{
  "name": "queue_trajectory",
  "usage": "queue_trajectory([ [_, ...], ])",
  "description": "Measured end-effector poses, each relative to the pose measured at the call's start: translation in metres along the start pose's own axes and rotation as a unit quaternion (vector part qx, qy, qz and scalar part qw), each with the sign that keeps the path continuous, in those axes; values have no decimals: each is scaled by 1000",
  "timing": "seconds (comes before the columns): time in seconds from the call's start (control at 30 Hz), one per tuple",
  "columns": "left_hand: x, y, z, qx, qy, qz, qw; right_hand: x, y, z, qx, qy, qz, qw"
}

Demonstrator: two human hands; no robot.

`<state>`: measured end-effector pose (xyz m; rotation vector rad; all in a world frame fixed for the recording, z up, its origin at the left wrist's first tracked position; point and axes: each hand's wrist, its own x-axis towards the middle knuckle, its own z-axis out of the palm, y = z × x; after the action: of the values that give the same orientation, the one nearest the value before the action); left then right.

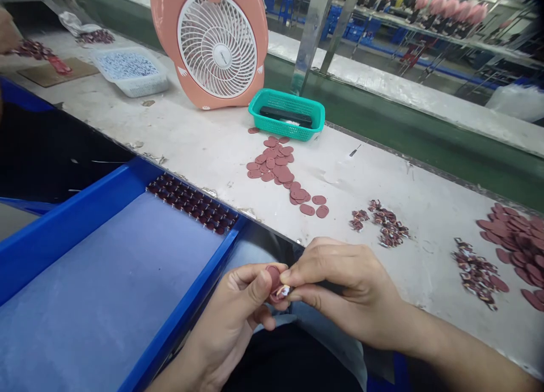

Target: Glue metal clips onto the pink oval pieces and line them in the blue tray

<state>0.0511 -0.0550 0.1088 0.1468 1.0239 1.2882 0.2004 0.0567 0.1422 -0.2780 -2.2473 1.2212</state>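
My left hand (242, 307) is closed on a dark red oval disc (273, 276), pinching it between thumb and fingers just off the table's front edge. Against the disc's lower right, my right hand (335, 284) pinches a small dark red and white figure piece (281, 292); its detail is too small to make out. Loose red oval discs (280, 168) lie scattered on the table beyond my hands. To their right are small piles of similar figure pieces (389, 226).
A blue tray (229, 250) at left holds rows of dark finished pieces (191, 202). Behind stand a pink fan (221, 52), a green basket (287, 117) and a white tub (144, 86). More discs (516, 239) are heaped at right. Another person's hand (7, 32) shows far left.
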Motion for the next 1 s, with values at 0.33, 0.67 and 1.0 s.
queue_trajectory([
  [0.33,5,-5,-6,-25,0,-26,999,-5,9,5,-11,13,7,1000],
  [0.67,7,-8,-7,-44,18,-33,998,-7,13,8,-16,7,-6,1000],
  [1.0,4,-8,-8,-46,20,-36,998,-8,15,11,-18,13,-12,1000],
])
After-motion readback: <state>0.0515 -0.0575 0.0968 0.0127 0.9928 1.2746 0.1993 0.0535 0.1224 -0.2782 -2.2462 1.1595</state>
